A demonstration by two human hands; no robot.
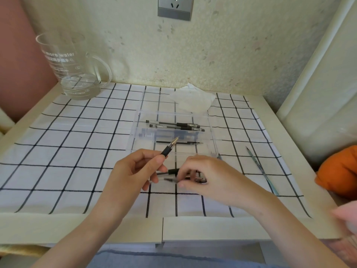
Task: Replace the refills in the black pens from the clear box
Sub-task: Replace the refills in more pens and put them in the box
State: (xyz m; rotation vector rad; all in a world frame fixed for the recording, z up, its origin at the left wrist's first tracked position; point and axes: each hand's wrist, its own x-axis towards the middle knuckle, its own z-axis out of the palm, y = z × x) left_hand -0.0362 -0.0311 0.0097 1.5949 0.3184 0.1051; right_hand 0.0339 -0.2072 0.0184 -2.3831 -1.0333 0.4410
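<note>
Black-sleeved pen (170, 147), silver tip.

Left side: a wide stretch of checked cloth (67, 151) is lying open between the glass jug (71, 70) and the left hand (135, 171).
Far left corner: the glass jug is standing tall against the wall (222, 45), blocking that corner.
Centre: the clear box (204, 149) is sitting just beyond both hands, and its walls are closing off the sides, leaving entry from above.
Behind the box: a tissue (193, 101) is lying at the far right corner.
Near middle: the left hand is tilting a pen (170, 148) up over the box's near wall, and the right hand (208, 176) is pinching loose pens (172, 171), so the middle is getting crowded.
Right side: a thin stick (260, 169) is lying slantwise on the cloth, between the box and an orange bundle (340, 171) at the table's edge.
</note>
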